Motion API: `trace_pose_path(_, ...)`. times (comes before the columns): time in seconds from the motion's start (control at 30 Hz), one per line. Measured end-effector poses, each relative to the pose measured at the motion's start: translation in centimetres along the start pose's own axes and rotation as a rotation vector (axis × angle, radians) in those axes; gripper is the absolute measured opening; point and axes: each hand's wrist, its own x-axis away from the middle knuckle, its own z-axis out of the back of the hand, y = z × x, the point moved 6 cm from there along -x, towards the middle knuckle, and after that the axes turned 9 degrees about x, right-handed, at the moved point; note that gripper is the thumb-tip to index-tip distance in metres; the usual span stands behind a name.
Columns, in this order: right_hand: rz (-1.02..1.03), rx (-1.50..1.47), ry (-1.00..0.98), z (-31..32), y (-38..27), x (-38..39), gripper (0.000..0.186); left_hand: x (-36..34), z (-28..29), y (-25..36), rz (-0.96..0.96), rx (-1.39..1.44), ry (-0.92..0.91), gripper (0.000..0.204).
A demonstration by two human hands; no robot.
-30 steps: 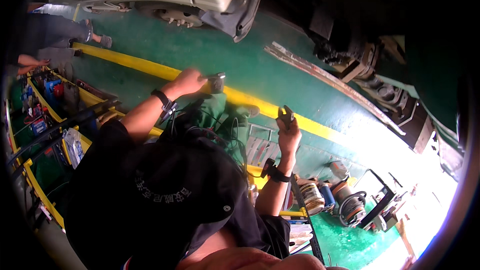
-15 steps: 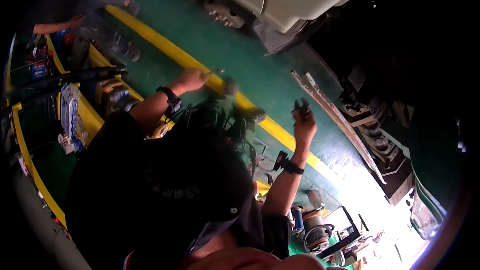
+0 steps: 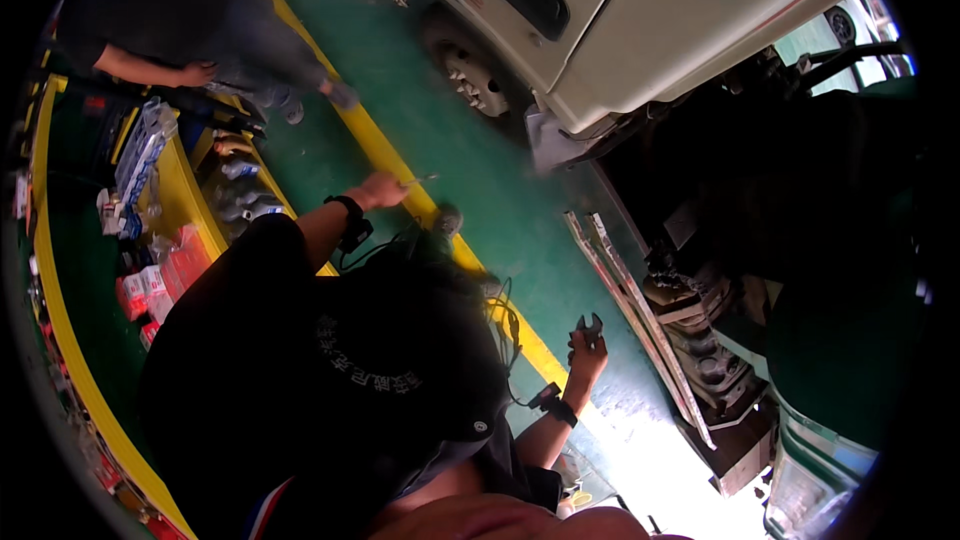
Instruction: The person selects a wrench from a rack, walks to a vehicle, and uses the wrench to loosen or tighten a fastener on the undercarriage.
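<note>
My left hand (image 3: 376, 190) is stretched forward over the green floor, shut on a thin metal tool (image 3: 415, 181) that sticks out past the yellow floor line (image 3: 395, 165). My right hand (image 3: 588, 358) is raised to the right and grips a small dark plier-like tool (image 3: 588, 327) with its jaws pointing up. Both wrists wear black bands. My black cap and black shirt (image 3: 330, 370) fill the lower middle of the picture and hide what lies below them.
A white truck with its front wheel (image 3: 468, 88) stands ahead. Long metal strips (image 3: 625, 290) and dark engine parts (image 3: 700, 340) lie at the right. A yellow rack (image 3: 185, 200) with bottles and boxes is at the left, with another person (image 3: 170, 30) beside it.
The view has swung, bringing the truck's wheel and the other person further into the picture. My right hand now sits lower in the frame, farther from my left. Both still hold their tools.
</note>
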Motion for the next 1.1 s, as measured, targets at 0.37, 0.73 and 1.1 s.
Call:
trace_pose_path(0.37, -0.194, -0.067, 0.013, 4.7, 9.6, 3.6, 0.019, 9.8, -3.4, -8.6, 0.776, 0.337, -0.136, 0.030)
trace_pose_path(0.73, -0.332, -0.079, 0.163, 7.3, 13.2, 8.5, 0.020, 4.6, -7.4, -8.1, 0.443, 0.246, -0.286, 0.031)
trace_pose_path(1.1, -0.524, -0.192, 0.260, 8.3, 22.8, 17.0, 0.018, 0.5, -11.0, 4.3, 0.182, -0.149, -0.374, 0.055)
